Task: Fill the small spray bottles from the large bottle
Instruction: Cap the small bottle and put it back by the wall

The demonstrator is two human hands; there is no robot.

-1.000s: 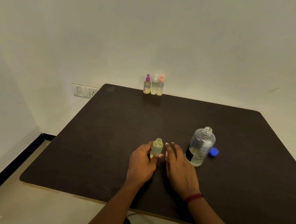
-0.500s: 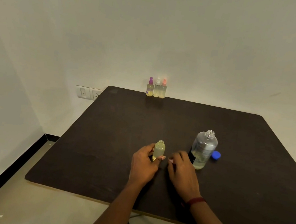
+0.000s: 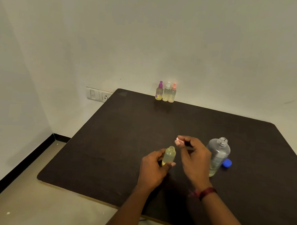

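The left hand [image 3: 152, 167] is wrapped around a small uncapped spray bottle [image 3: 169, 155], clear plastic holding pale yellow liquid, standing upright near the middle of the dark surface [image 3: 121, 137]. The right hand [image 3: 194, 156], raised above it, pinches a small pink spray cap [image 3: 179, 140] between its fingertips (mostly hidden). Just right stands the large clear bottle [image 3: 217, 155], open-necked, liquid low inside, its blue cap [image 3: 227, 163] lying beside it. Three capped spray bottles [image 3: 166, 93] line the far edge.

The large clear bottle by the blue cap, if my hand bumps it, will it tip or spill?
The large clear bottle looks mostly empty, liquid only near its base, so probably light and easily nudged. It stands upright and tall, so a knock from the right hand could topple it. Its mouth is uncapped, so tipping would likely spill.
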